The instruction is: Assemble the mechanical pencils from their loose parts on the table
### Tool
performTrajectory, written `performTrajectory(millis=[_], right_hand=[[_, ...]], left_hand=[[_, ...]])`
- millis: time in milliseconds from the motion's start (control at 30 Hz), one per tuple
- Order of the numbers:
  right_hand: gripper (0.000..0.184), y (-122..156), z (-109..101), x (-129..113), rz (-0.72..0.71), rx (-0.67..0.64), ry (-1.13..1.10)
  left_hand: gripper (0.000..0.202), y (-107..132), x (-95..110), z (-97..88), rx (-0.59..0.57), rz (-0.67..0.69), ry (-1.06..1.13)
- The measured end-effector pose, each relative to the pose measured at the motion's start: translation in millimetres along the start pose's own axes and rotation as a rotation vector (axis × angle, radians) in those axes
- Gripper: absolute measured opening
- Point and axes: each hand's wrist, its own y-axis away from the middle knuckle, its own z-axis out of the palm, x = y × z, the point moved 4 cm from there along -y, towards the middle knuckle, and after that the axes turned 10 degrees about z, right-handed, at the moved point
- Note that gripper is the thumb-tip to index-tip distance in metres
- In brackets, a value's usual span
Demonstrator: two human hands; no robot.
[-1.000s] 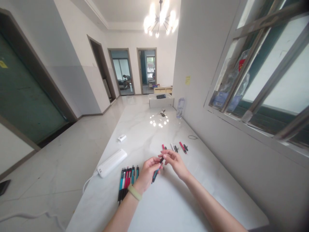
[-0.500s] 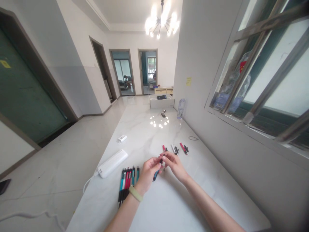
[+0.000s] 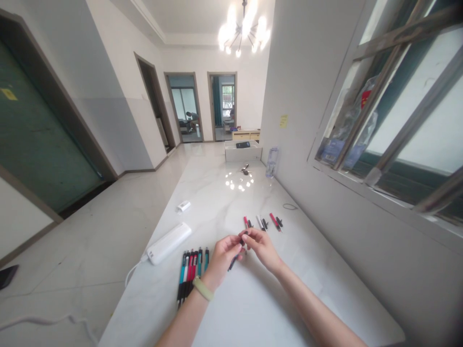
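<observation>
Fingers (image 3: pixel 249 235) of the left hand (image 3: pixel 222 262) and right hand (image 3: pixel 262 248) pinch a pen (image 3: pixel 232 265) above the counter (image 3: pixel 311 294), held up for two-handed work. Whole pens (image 3: pixel 191 277) lie lined up beside the left hand; loose parts (image 3: pixel 264 223) sit ahead.

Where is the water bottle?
In the head view, the plastic water bottle is at the far end of the white marble table, by the right wall, just beside the white box.
</observation>
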Motion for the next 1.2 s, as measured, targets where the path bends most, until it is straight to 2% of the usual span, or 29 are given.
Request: performTrajectory(millis=[133, 233, 333, 433, 533, 733, 900, 1067, 1200], right_hand=[[0.029, -1.5, -2.5, 4.3, 0.001, 0.045, 0.033], [0.025, -1.2, -0.4, 4.8, 0.011, -0.018, 0.000], [0.029, -1.2, 1.6, 4.7, 0.027, -0.064, -0.067], [0.025, -2.5, 0.4, 5.4, 0.014, -0.029, -0.064], [0.027, -3.1, -1.9, 6.3, 0.012, 0.028, -0.045], [0.028, -1.4, 1.4, 4.0, 0.048, -0.043, -0.084], [0.027, -1.2, -1.1, 2.8, 0.023, 0.029, -0.045], [0.027, 0.2, 0.2, 1.3, 0.033, -0.027, -0.087], [0.028, -0.6, -1.9, 0.6, 0.027, 0.036, -0.060]], left_hand=[[0.032, -0.4, 1.8, 0.0, -0.013, 0.033, -0.034], [0.035, -0.6, 3.7, -0.6, 0.006, 0.038, -0.028], [0.036, -0.8, 3.5, -1.1, 0.020, 0.006, -0.004], [0.034, -1.0, 4.3, -0.4, 0.012, 0.013, -0.036], [0.032, -0.9, 5.7, 0.5, 0.017, 0.023, -0.062], [0.035, -1.1, 4.9, -0.2, 0.014, -0.005, -0.030], [0.032, -1.1, 4.2, -0.7, -0.006, 0.027, -0.067], [0.036, -1.0, 2.6, -1.3, -0.012, 0.003, -0.022], [0.036, -2.1, 3.0, -2.9, -0.002, 0.031, -0.059]])
